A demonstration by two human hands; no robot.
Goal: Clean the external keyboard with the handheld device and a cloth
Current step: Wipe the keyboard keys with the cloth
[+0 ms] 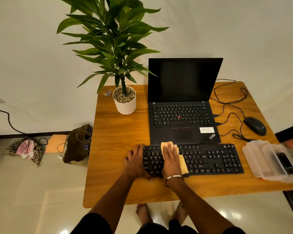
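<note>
Wooden table point(118, 149), orange-brown grain, rounded corners, set against a pale wall; glossy light floor tiles below, bare feet visible under the near edge. On the floor to the left: a dark bag point(78, 144), a heap of striped and checked cloth point(26, 148), a black cable trailing along the wall. External keyboard point(210, 157), black, lies near the table's front edge, long axis running left to right, key rows facing the person, number pad at the right end. Directly behind it, an open black laptop point(181, 102), screen dark, "ThinkPad" legible on the palm rest, a white sticker beside it, text too small to read. Potted plant point(124, 98) in a white pot at the back left. Wired black mouse point(254, 125) at right; clear plastic containers point(269, 159) near the right edge. Left hand point(136, 161) rests on the keyboard's left end, fingers curved over its far edge, thumb on the near side, holding it. Right hand point(171, 159), fingers extended flat, presses a yellow cloth point(183, 163) onto the left-centre keys; bracelet on that wrist.
</note>
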